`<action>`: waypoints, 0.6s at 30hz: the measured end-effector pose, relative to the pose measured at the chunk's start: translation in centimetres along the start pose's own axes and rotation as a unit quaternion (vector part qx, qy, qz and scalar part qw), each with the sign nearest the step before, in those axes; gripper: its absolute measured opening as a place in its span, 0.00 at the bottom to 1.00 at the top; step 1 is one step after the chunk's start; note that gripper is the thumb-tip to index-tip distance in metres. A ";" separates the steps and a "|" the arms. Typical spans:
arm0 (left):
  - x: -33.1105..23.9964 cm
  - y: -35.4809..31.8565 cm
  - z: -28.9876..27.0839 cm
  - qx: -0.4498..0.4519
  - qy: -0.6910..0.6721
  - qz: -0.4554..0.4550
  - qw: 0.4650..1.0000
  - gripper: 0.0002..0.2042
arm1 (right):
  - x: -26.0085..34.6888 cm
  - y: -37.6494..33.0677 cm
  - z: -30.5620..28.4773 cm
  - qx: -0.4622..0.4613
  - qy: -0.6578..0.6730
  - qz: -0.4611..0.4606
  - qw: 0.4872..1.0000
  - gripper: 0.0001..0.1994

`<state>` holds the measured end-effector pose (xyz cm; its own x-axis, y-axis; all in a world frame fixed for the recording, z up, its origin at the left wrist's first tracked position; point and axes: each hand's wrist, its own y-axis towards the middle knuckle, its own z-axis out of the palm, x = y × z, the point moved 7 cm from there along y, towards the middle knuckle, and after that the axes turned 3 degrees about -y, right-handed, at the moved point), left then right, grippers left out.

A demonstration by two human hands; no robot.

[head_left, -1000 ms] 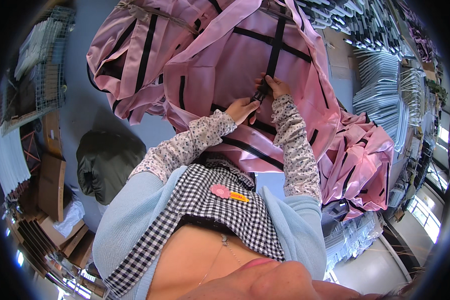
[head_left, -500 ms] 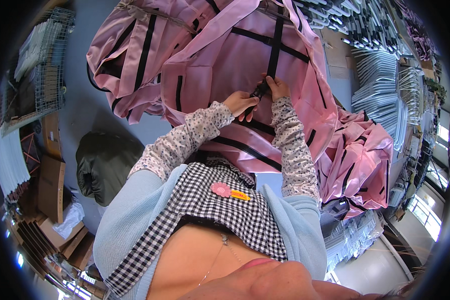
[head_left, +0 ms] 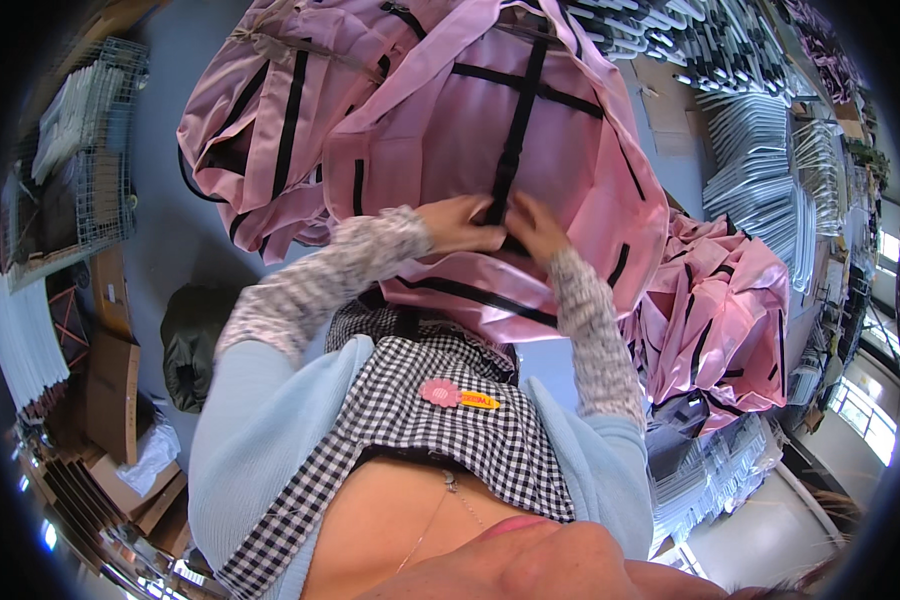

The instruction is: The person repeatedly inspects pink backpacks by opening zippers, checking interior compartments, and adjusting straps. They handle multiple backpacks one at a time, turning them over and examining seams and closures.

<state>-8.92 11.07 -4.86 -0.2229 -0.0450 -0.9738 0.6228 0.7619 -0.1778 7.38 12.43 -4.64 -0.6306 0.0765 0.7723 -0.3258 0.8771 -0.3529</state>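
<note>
A large pink fabric bag point(head_left: 435, 150) with black webbing lies before me. One black strap point(head_left: 523, 120) runs down its middle and crosses another; a black buckle point(head_left: 510, 160) sits on it, apart from my fingers. Beside the strap's lower end, my left hand point(head_left: 460, 224) has thumb and fingers apart, slightly blurred. Across the strap from it is my right hand point(head_left: 538, 230), its fingers spread and curved over the pink fabric. Neither hand visibly grips anything. The fabric under my fingertips is partly hidden.
More pink bags point(head_left: 715, 310) are heaped at the right. A dark green rounded bundle point(head_left: 195, 345) rests on the floor at the left, near cardboard boxes point(head_left: 110, 385) and a wire cage point(head_left: 110, 150). Metal tube frames point(head_left: 755, 165) are stacked at the far right.
Both hands have let go of the buckle and moved down, toward me, along the strap. The strap now lies straighter, with the buckle above my hands.
</note>
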 end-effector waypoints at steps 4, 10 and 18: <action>-1.5 -10.1 -0.8 0.140 0.397 -0.065 0.905 0.35 | 3.3 -11.7 -1.0 0.139 -0.373 -0.075 0.914 0.44; 2.0 -10.9 2.3 -0.036 0.528 0.079 0.845 0.18 | 1.2 -14.2 0.8 -0.079 -0.513 -0.157 0.840 0.27; -15.2 -12.6 -3.1 -0.057 0.454 0.224 0.860 0.10 | 13.1 -16.1 -10.4 -0.204 -0.379 -0.303 0.850 0.10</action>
<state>-15.63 4.16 12.62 -0.5054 0.7542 -0.4192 0.7333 0.6315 0.2521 11.67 4.28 16.63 -0.7564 -0.6408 0.1311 -0.5793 0.7494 0.3208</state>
